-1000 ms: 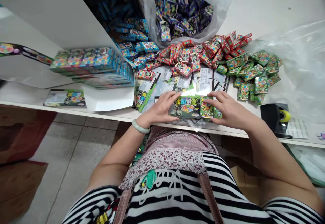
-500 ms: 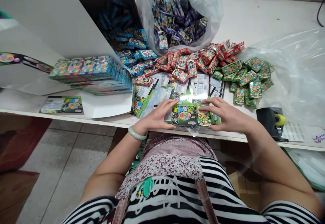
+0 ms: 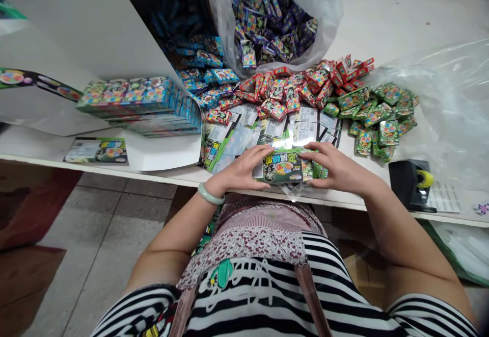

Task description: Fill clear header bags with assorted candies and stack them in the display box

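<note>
Both my hands are at the table's front edge, holding a green printed box (image 3: 282, 166) between them. My left hand (image 3: 239, 169), with a pale green bangle (image 3: 209, 194) on its wrist, grips the box's left end. My right hand (image 3: 336, 166) presses on its right end. Small green packets (image 3: 314, 170) sit against that end, partly hidden by my right fingers. Flat printed cards (image 3: 244, 135) lie just beyond my hands.
Beyond my hands lie heaps of red packets (image 3: 290, 89), green packets (image 3: 382, 118) and blue packets (image 3: 206, 67). A plastic bag (image 3: 324, 21) holds purple packets. Stacked boxes (image 3: 133, 105) stand left; a black tape dispenser (image 3: 410, 184) stands right.
My hands have drawn closer together, with the right hand moving left over the small packets. The green box now lies flatter and covers more of them. The view has shifted slightly.
</note>
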Available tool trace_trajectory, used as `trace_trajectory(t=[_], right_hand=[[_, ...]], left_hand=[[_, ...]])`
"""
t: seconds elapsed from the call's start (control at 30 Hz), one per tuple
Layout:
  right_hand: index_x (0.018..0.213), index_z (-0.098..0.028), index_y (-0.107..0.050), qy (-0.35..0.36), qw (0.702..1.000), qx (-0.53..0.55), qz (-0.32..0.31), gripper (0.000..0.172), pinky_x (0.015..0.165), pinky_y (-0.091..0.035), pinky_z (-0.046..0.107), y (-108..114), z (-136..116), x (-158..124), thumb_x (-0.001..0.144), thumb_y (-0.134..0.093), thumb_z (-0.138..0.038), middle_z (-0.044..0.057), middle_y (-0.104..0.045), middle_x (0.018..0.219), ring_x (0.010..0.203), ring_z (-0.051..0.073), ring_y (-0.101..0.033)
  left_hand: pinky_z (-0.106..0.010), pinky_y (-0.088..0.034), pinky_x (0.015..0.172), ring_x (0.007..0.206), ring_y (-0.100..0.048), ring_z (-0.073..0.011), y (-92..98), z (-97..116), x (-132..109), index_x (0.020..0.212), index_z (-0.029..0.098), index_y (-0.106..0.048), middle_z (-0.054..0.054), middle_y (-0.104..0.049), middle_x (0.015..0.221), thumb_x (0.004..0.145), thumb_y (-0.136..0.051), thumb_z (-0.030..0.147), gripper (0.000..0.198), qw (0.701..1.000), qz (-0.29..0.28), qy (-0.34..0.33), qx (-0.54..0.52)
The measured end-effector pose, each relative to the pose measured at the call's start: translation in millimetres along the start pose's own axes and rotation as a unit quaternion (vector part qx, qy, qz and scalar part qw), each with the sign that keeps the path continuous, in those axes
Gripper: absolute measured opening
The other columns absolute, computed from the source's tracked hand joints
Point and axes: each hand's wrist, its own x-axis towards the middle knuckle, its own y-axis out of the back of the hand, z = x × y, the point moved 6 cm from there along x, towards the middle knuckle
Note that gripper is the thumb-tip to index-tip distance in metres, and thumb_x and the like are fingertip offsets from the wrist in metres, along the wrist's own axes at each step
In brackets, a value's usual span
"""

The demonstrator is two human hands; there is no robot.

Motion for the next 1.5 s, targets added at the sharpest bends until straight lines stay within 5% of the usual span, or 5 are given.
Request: trace_trajectory(t=[0.63, 0.87, 1.1, 1.3, 1.5], right_hand=[[0.114, -0.023, -0.067, -0.080, 0.978, 0.157, 0.116, 0.035, 0.116, -0.040, 0.053, -47, 3, 35, 0.095, -0.054, -0.050, 0.014, -0.041, 0.148, 0.140, 0.029, -0.044], [0.106, -0.022, -0.072, -0.139, 0.964, 0.089, 0.206, 0.031, 0.099, -0.050, 0.048, -11, 52, 108, 0.097, -0.049, -0.042, 0.011, -0.070, 0.113, 0.111, 0.027, -0.063], [0.121, -0.013, -0.069, -0.233, 0.957, -0.130, 0.110, 0.050, 0.099, -0.041, 0.058, -19, 83, 187, 0.081, -0.072, -0.043, 0.020, -0.069, 0.116, 0.117, 0.041, -0.055], [0.106, -0.020, -0.068, -0.208, 0.963, 0.066, 0.160, 0.027, 0.081, -0.051, 0.041, -13, 84, 154, 0.082, -0.064, -0.032, 0.006, -0.071, 0.094, 0.085, 0.025, -0.063], [0.094, -0.024, -0.067, -0.053, 0.987, -0.005, 0.149, 0.018, 0.096, -0.050, 0.051, -18, 78, 74, 0.083, -0.054, -0.018, 0.010, -0.069, 0.107, 0.107, 0.029, -0.062]], left_hand=[[-0.060, -0.040, 0.115, 0.136, -0.043, -0.0371, -2.7, -14, 0, 0.157, 0.023, -0.022, -0.018, -0.042, 0.145, 0.075, -0.078, 0.050, 0.104, 0.994, 0.078, 0.066, 0.024], [-0.059, -0.038, 0.116, 0.134, -0.046, -0.0369, 34.2, -23, -22, 0.156, 0.024, -0.027, -0.016, -0.045, 0.145, 0.077, -0.076, 0.055, 0.098, 0.976, 0.182, 0.107, 0.059], [-0.059, -0.040, 0.115, 0.136, -0.047, -0.0364, 47.3, -29, -36, 0.156, 0.027, -0.024, -0.016, -0.044, 0.145, 0.079, -0.073, 0.060, 0.097, 0.963, 0.229, 0.126, 0.058], [-0.059, -0.039, 0.117, 0.137, -0.046, -0.0364, 55.2, -34, -44, 0.156, 0.027, -0.026, -0.015, -0.045, 0.147, 0.079, -0.072, 0.063, 0.097, 0.958, 0.248, 0.131, 0.065], [-0.059, -0.037, 0.119, 0.141, -0.044, -0.0386, 57.5, -42, -39, 0.157, 0.023, -0.022, -0.018, -0.040, 0.154, 0.075, -0.074, 0.066, 0.107, 0.963, 0.225, 0.143, 0.048]])
